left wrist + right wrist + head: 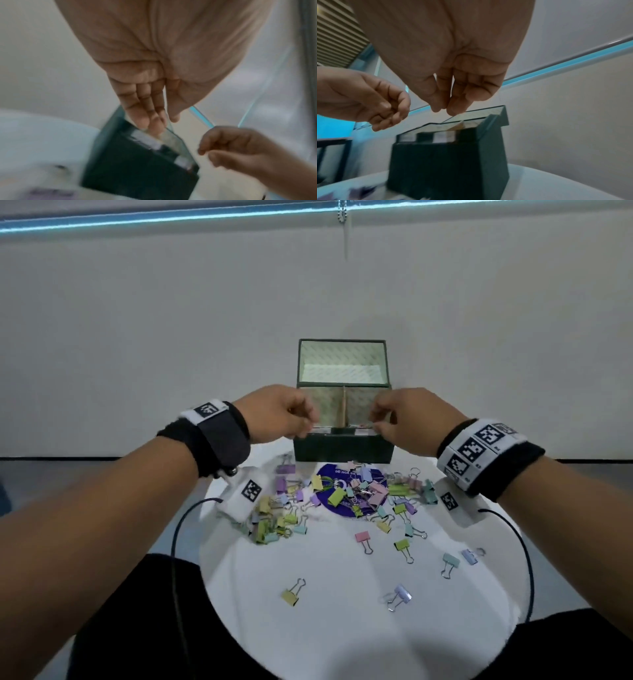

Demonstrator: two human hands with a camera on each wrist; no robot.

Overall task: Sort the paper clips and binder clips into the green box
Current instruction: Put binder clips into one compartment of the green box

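Note:
The green box (342,447) stands open at the far side of the table, its lid upright and a divider (342,409) splitting it into two compartments. My left hand (306,429) hovers over the left compartment's front rim, fingers hanging down loosely (145,116), nothing visible in them. My right hand (375,423) hovers over the right compartment, thumb and forefinger tips (453,111) close together with nothing visible between them. Pastel binder clips (368,494) lie heaped just in front of the box (445,162). Whatever lies in the compartments is mostly hidden.
The round white table (342,638) carries loose clips nearer me, among them a yellow one (291,596) and a lilac one (401,594). A purple disc (327,474) lies under the heap. Black cables (176,535) hang from both wrists. A plain wall stands behind the box.

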